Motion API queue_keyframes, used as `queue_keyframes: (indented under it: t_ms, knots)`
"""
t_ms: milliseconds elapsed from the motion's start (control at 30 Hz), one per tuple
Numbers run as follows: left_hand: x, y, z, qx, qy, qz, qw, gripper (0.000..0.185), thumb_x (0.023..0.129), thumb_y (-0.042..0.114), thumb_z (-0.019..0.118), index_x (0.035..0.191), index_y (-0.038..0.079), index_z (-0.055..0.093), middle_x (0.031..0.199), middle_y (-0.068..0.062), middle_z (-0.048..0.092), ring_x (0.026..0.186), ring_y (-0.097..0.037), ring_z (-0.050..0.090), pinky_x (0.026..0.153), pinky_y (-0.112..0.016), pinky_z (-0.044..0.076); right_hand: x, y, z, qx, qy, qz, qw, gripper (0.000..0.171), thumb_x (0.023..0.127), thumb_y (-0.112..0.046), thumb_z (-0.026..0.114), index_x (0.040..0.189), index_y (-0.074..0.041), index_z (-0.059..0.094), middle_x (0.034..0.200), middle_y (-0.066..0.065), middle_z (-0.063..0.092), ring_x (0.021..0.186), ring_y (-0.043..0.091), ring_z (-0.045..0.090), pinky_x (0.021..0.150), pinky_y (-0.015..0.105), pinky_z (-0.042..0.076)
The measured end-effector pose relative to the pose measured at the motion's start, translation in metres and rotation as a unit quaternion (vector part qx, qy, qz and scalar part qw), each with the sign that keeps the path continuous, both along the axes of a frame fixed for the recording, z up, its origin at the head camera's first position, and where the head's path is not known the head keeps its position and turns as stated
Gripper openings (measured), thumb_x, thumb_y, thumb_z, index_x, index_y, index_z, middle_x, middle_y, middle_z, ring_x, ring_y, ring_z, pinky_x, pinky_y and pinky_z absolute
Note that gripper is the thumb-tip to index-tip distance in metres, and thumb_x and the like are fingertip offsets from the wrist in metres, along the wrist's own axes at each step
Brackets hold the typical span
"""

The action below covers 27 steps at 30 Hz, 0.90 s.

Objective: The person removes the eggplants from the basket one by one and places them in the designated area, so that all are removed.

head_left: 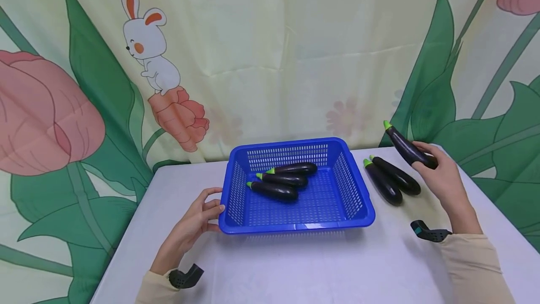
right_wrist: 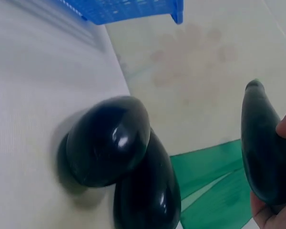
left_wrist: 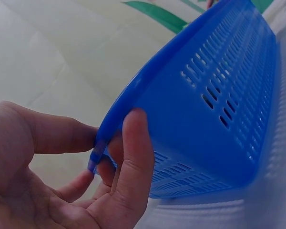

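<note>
A blue plastic basket [head_left: 295, 229] stands on the table with three eggplants [head_left: 274, 191] lying inside, their green stem ends to the left. At its left side, my left hand [head_left: 191, 222] holds the rim between thumb and fingers; the left wrist view shows the grip on the rim [left_wrist: 128, 95] up close. My right hand [head_left: 445, 177] grips an eggplant [head_left: 407, 147] by its thick end, raised above the table with the green tip pointing up and left. Below it, two more eggplants [head_left: 390, 177] lie side by side, right of the basket.
The table has a white cover [head_left: 295, 271]. Behind it hangs a curtain [head_left: 253, 60] printed with tulips, leaves and a rabbit. A small black device [head_left: 185, 277] sits on the left wrist, and another black device [head_left: 428, 232] is on the right.
</note>
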<state>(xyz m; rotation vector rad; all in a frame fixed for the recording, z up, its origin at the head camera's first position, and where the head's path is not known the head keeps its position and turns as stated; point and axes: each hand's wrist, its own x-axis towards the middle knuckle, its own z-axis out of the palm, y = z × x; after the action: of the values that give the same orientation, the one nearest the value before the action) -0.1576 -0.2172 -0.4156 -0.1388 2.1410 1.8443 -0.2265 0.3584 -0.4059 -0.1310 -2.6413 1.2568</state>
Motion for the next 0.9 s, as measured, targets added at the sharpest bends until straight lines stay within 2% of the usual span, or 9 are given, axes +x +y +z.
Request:
queue_keyframes:
  t_ms: [233, 433, 600, 700, 800, 900]
  knots:
    - [0.001, 0.001, 0.000, 0.003, -0.001, 0.000, 1.0000, 0.069, 0.103, 0.022, 0.064, 0.159, 0.013, 0.023, 0.123, -0.013, 0.067, 0.099, -0.022, 0.075, 0.078, -0.037, 0.065, -0.004, 0.011, -0.007, -0.020, -0.023, -0.019, 0.999, 0.057, 0.108, -0.031, 0.046, 0.163, -0.016, 0.036, 0.158, 0.031, 0.037, 0.125, 0.047, 0.044, 0.078, 0.026, 0.036]
    - [0.001, 0.001, 0.001, 0.001, -0.004, 0.004, 1.0000, 0.068, 0.104, 0.021, 0.063, 0.159, 0.013, 0.024, 0.122, -0.012, 0.068, 0.099, -0.023, 0.075, 0.079, -0.037, 0.065, -0.008, 0.015, -0.020, -0.021, -0.025, -0.044, 0.999, 0.055, 0.109, -0.032, 0.044, 0.159, -0.009, 0.041, 0.152, 0.024, 0.044, 0.118, 0.028, 0.047, 0.080, 0.018, 0.037]
    - [0.001, 0.001, 0.001, -0.001, -0.003, 0.002, 1.0000, 0.068, 0.104, 0.021, 0.063, 0.159, 0.013, 0.024, 0.124, -0.014, 0.067, 0.099, -0.023, 0.075, 0.079, -0.038, 0.065, -0.010, 0.022, -0.028, -0.046, -0.039, -0.056, 0.997, 0.055, 0.109, -0.034, 0.043, 0.158, -0.010, 0.043, 0.149, 0.020, 0.047, 0.111, 0.009, 0.049, 0.087, 0.020, 0.040]
    - [0.001, 0.001, 0.001, -0.001, -0.003, 0.001, 1.0000, 0.068, 0.104, 0.021, 0.063, 0.159, 0.013, 0.023, 0.124, -0.014, 0.067, 0.098, -0.023, 0.075, 0.079, -0.038, 0.065, -0.011, 0.027, -0.033, -0.069, -0.044, -0.054, 0.995, 0.053, 0.109, -0.033, 0.043, 0.158, -0.012, 0.045, 0.144, 0.012, 0.050, 0.106, -0.002, 0.048, 0.086, 0.015, 0.040]
    - [0.001, 0.001, 0.001, 0.001, -0.002, -0.001, 1.0000, 0.068, 0.104, 0.021, 0.062, 0.159, 0.013, 0.023, 0.124, -0.014, 0.067, 0.098, -0.023, 0.075, 0.079, -0.038, 0.065, -0.011, 0.031, -0.037, -0.084, -0.045, -0.053, 0.994, 0.052, 0.109, -0.033, 0.042, 0.157, -0.014, 0.047, 0.142, 0.007, 0.050, 0.105, -0.005, 0.045, 0.084, 0.012, 0.038]
    - [0.001, 0.001, 0.002, 0.002, -0.002, -0.001, 1.0000, 0.068, 0.104, 0.021, 0.062, 0.159, 0.013, 0.023, 0.123, -0.013, 0.067, 0.098, -0.023, 0.075, 0.079, -0.038, 0.065, -0.013, 0.034, -0.040, -0.094, -0.045, -0.056, 0.993, 0.050, 0.109, -0.034, 0.041, 0.155, -0.017, 0.050, 0.144, 0.005, 0.049, 0.111, -0.004, 0.045, 0.086, 0.011, 0.037]
